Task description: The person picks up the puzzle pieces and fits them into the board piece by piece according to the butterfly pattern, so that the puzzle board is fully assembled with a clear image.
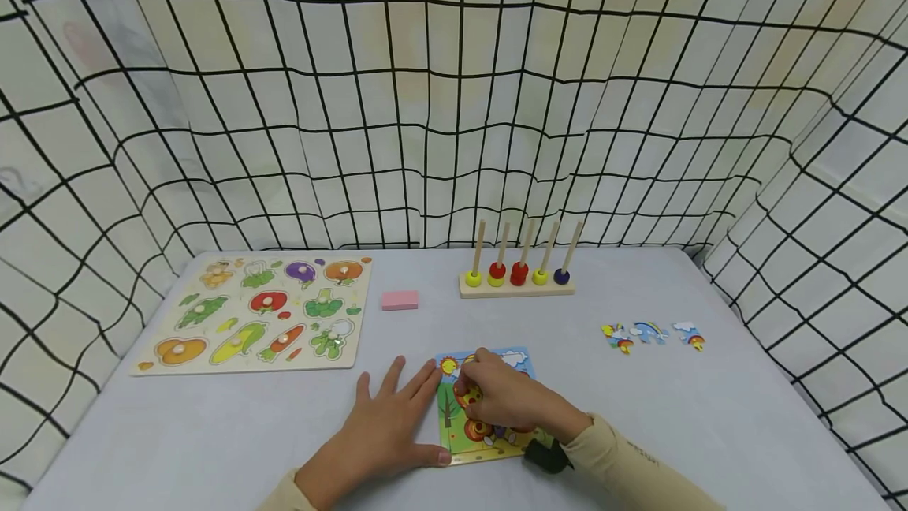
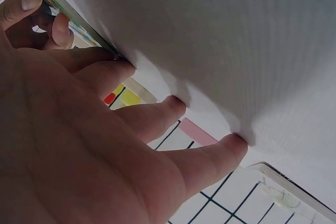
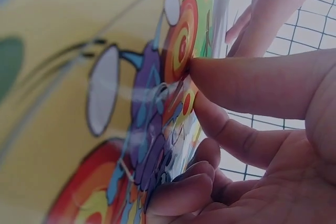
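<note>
A square picture puzzle [image 1: 489,449] with a butterfly, sun, tree and clouds lies near the front middle of the table. My left hand [image 1: 386,432] is spread flat beside it, thumb at the lower left corner and index finger along the left edge. My right hand [image 1: 507,393] is over the puzzle with its fingers curled. Its thumb and index finger pinch a red and yellow puzzle piece [image 1: 468,395] at the butterfly's wing; the hand hides part of it. In the right wrist view, the butterfly picture [image 3: 147,103] is close to the fingertips.
Three loose puzzle pieces [image 1: 649,332] lie to the right. At the back stands a bead stacker [image 1: 518,290] with upright pegs. A pink block [image 1: 400,300] and a vegetable knob puzzle [image 1: 255,314] are on the left. Black netting [image 1: 461,132] surrounds the table.
</note>
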Motion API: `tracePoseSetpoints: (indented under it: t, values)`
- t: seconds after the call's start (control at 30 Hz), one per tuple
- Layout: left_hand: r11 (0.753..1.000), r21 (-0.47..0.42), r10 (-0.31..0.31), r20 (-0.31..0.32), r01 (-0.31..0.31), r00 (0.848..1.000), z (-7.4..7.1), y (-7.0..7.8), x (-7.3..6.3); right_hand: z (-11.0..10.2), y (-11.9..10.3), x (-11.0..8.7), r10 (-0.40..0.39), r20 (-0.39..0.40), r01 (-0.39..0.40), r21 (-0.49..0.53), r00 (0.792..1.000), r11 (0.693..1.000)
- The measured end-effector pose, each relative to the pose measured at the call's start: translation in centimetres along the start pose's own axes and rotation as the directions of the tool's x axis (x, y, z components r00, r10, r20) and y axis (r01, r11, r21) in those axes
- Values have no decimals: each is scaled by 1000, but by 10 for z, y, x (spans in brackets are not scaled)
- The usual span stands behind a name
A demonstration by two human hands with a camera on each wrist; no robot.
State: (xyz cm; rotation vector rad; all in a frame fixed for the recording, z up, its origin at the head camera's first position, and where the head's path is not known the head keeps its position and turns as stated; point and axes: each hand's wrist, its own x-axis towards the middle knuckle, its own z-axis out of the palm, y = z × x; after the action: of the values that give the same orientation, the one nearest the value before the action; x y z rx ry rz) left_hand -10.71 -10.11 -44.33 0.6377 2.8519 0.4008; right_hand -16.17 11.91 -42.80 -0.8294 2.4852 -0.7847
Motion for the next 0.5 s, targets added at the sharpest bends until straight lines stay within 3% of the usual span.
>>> tracePoseSetpoints:
  t: [0.23,0.5]
  values:
    - [1000,-10,-4,8,4,1000,0,0,0,1,1,1,4,11,-4,1,1000,1000]
    - [1000,1,-7,9,7,1000,0,0,0,3,3,-3,-65,-34,65,7,997,998]
